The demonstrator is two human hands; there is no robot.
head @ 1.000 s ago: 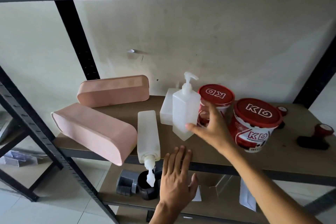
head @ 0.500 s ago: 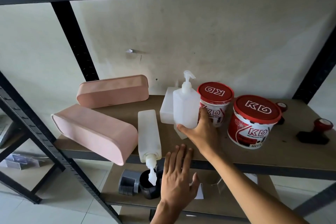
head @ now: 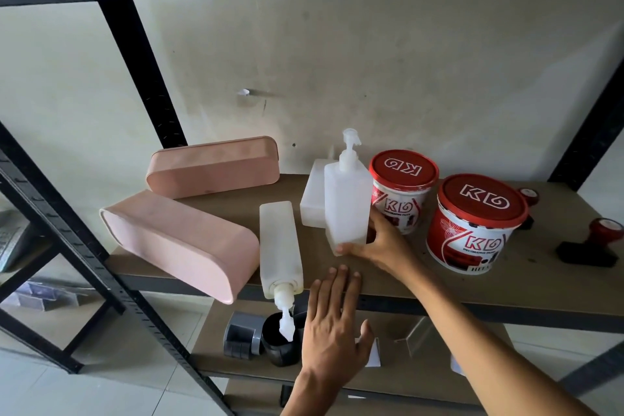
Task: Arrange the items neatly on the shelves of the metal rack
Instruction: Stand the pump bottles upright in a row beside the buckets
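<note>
Head view: translucent, square-sided plastic pump bottle (head: 347, 203) in right hand (head: 385, 243)

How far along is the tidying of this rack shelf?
Done: the small tub and large tub stand upright. In hand: the right hand grips the upright pump bottle; the left hand is open. Left: the second pump bottle lies flat, nozzle overhanging the shelf, and the front pink box sits askew.
</note>
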